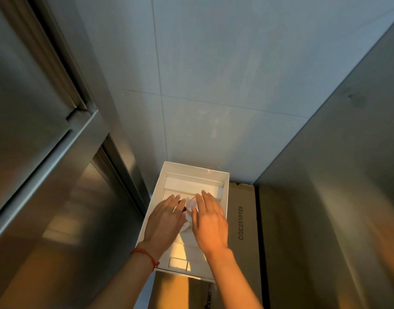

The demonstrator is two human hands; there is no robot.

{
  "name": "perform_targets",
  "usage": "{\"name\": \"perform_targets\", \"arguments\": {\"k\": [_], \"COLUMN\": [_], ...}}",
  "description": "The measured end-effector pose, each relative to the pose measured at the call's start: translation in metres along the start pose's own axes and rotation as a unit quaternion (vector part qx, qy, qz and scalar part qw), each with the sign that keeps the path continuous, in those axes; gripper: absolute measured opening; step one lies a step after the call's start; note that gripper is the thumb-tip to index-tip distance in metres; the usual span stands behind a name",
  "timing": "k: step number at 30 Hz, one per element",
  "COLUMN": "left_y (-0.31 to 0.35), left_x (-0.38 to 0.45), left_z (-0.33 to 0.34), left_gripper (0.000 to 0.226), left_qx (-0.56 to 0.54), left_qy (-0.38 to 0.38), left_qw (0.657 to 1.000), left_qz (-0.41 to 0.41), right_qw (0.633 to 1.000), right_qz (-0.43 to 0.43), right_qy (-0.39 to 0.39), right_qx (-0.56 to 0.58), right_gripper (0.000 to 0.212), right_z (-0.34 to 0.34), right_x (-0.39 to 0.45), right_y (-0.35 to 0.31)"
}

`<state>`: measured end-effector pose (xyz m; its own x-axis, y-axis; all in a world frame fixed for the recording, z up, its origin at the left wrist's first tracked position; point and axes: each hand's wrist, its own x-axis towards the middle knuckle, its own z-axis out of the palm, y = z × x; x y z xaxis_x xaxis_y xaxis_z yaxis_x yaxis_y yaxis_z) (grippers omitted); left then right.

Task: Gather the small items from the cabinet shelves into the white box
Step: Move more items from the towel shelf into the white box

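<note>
White box (222, 181) sits low in the middle of the frame on a cardboard carton (242, 219). My left hand (163, 221) and right hand (210, 221) lie flat, fingers straight, over small white and black bits. I should press gently.

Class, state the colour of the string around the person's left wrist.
Red; the string shows clearly in the head view.
</note>
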<state>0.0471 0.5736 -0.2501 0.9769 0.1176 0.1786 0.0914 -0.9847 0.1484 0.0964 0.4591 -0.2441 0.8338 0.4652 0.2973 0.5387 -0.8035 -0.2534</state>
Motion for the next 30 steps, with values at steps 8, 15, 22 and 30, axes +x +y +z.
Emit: {"name": "perform_targets", "arguments": {"k": [8, 15, 22, 30], "left_y": [0.008, 0.011, 0.018, 0.044], "left_x": [0.003, 0.006, -0.004, -0.035], "left_z": [-0.052, -0.096, -0.142, -0.179], "left_gripper": [0.043, 0.048, 0.049, 0.049], "left_qx": [0.005, -0.016, 0.023, 0.013], "left_qy": [0.045, -0.011, -0.011, 0.021], "left_qw": [0.999, 0.996, 0.995, 0.99], "left_qz": [-0.021, -0.088, -0.096, -0.142], "right_qw": [0.999, 0.995, 0.989, 0.984], "right_qz": [-0.006, -0.02, -0.045, -0.092], "right_qy": [0.035, 0.085, 0.112, 0.113], "right_qx": [0.021, 0.045, 0.082, 0.104], "right_gripper": [0.038, 0.035, 0.035, 0.034], "right_z": [-0.05, -0.097, -0.142, -0.187], "right_x": [0.013, 0.024, 0.021, 0.004], "right_y": [-0.017, -0.034, -0.054, -0.062]}}
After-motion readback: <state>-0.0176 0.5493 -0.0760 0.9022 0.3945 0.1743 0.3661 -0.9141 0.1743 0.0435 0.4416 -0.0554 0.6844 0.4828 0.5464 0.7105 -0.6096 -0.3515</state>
